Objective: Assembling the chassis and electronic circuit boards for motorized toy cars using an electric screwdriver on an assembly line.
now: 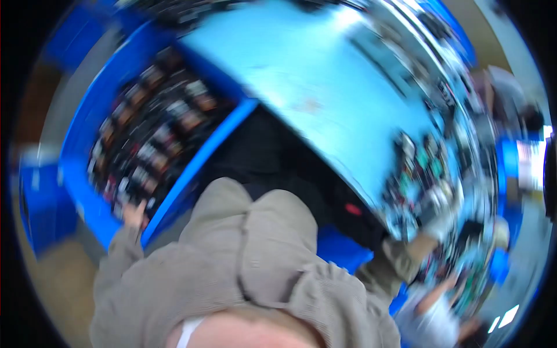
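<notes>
Dark, pale-patched small parts (154, 158) in a blue plastic bin (200, 166) are spread ahead of the left hand (134, 214); finger closure cannot be told.

No words or numbers can be read: blur smears the pale patches on the dark items (154, 159) in a blue bin (200, 165), a small mark (255, 264) on the wearer's taupe clothing (217, 232), and a bright panel (531, 165) at far right.
</notes>
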Motion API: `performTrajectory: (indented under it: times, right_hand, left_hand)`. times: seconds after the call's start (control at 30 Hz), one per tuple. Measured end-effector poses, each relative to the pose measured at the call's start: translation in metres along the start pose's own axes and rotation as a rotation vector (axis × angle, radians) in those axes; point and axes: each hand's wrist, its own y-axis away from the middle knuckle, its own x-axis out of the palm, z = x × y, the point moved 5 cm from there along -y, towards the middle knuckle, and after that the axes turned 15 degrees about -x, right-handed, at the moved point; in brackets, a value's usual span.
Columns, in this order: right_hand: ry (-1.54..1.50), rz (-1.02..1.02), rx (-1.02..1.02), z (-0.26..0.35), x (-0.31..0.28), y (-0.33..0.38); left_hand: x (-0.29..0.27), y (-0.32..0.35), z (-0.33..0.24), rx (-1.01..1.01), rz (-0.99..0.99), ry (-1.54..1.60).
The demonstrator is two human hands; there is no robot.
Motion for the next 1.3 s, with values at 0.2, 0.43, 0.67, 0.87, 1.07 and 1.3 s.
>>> performTrajectory:
  times: [0.2,0.43,0.67,0.87,1.07,1.3]
  right_hand:
    - [-0.1,0.203,0.141,-0.005,-0.014,-0.031]
    - [0.53,0.443,0.071,-0.03,-0.02,-0.039]
    - [0.872,0.734,-0.165,-0.056,-0.008,-0.053]
    - [0.96,0.886,-0.277,-0.07,0.01,-0.053]
    - [1.029,0.779,-0.311,-0.067,0.016,-0.055]
    - [0.788,0.895,-0.293,-0.099,0.078,-0.041]
  left_hand:
    - [-0.023,-0.106,0.077,0.34,-0.005,-0.595]
    - [-0.037,-0.038,-0.088,0.079,0.125,-1.268]
    - [0.12,0.22,-0.462,1.451,0.396,-0.166]
    - [0.282,0.373,-0.479,2.463,0.592,-0.326]
    - [0.297,0.339,-0.477,2.302,0.568,-0.4]
    - [0.241,0.316,-0.497,2.149,0.971,-0.432]
